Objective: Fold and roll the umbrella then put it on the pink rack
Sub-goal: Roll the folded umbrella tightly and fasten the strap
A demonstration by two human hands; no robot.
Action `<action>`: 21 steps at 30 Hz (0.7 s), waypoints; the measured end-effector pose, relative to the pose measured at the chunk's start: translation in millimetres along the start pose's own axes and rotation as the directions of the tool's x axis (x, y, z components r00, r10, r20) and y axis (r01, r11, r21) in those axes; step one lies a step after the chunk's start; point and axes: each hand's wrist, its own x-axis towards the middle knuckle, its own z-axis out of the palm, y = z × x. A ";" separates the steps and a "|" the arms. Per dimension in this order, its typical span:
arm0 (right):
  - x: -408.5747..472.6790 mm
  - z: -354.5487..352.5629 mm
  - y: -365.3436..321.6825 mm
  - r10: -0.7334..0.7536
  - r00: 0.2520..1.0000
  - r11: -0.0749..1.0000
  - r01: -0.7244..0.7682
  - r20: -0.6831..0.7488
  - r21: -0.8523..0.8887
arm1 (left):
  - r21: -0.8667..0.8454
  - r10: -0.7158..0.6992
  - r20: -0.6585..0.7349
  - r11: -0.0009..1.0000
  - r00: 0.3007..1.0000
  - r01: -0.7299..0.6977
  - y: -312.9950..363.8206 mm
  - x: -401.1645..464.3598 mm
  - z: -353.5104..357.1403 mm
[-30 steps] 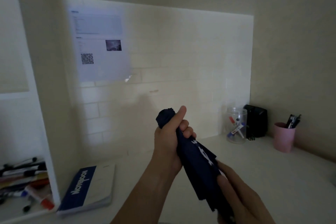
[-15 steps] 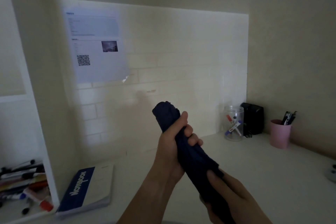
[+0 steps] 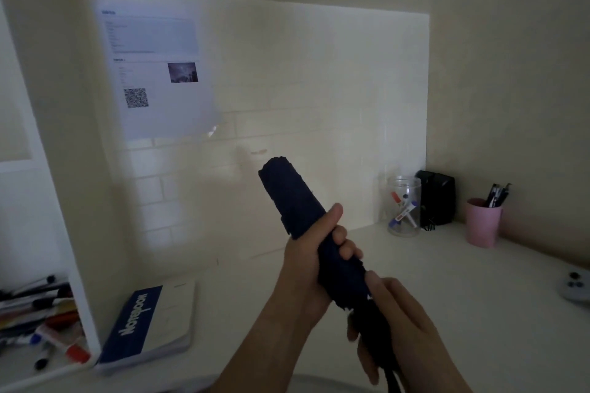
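Observation:
A dark navy umbrella, folded and rolled into a tight cylinder, points up and to the left above the white desk. My left hand is wrapped around its middle, thumb along the fabric. My right hand grips the lower end near the handle, where a little white trim shows. The handle itself is hidden by my right hand. No pink rack is in view.
A blue and white notebook lies on the desk at the left. A clear jar with markers, a black box and a pink pen cup stand at the back right. Pens fill a left shelf.
My left hand has slid down the umbrella, baring more of its rolled top. The loose fabric seen earlier is now wound tight.

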 end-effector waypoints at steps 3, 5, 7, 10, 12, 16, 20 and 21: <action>-0.3 -6.3 4.0 -0.117 0.993 0.991 0.115 -0.025 -0.065 | -0.030 0.057 -0.089 0.998 0.994 -0.060 0.2 9.1 -2.0; 1.1 -8.7 4.6 -0.052 0.998 0.998 0.053 -0.022 0.036 | -0.090 0.021 0.019 0.996 1.000 -0.019 -9.6 3.2 -4.5; 2.9 -6.1 2.0 0.081 0.995 0.970 -0.092 0.055 0.225 | -0.084 -0.026 0.130 0.996 0.991 0.037 -20.5 -3.3 -5.5; 7.6 -7.9 4.5 0.063 0.998 0.976 -0.063 0.009 0.207 | 0.053 -0.001 0.095 0.999 0.995 -0.004 -30.4 -3.0 -1.2; 8.6 -11.8 7.6 -0.026 0.999 0.988 0.029 -0.027 0.154 | 0.078 0.022 0.010 0.997 1.000 -0.023 -34.1 -1.5 4.6; 6.2 -19.5 14.9 -0.047 0.998 0.985 0.054 -0.049 0.165 | 0.095 0.097 -0.081 0.992 0.992 -0.089 -38.8 0.6 16.7; 4.5 -19.9 17.8 -0.053 0.992 0.987 0.070 -0.118 0.141 | -0.091 0.013 -0.158 0.995 0.987 -0.027 -42.7 4.4 25.2; 4.3 -19.5 17.9 -0.031 0.993 0.989 0.048 -0.117 0.142 | -0.105 -0.007 -0.172 0.994 0.985 -0.011 -43.6 4.3 25.0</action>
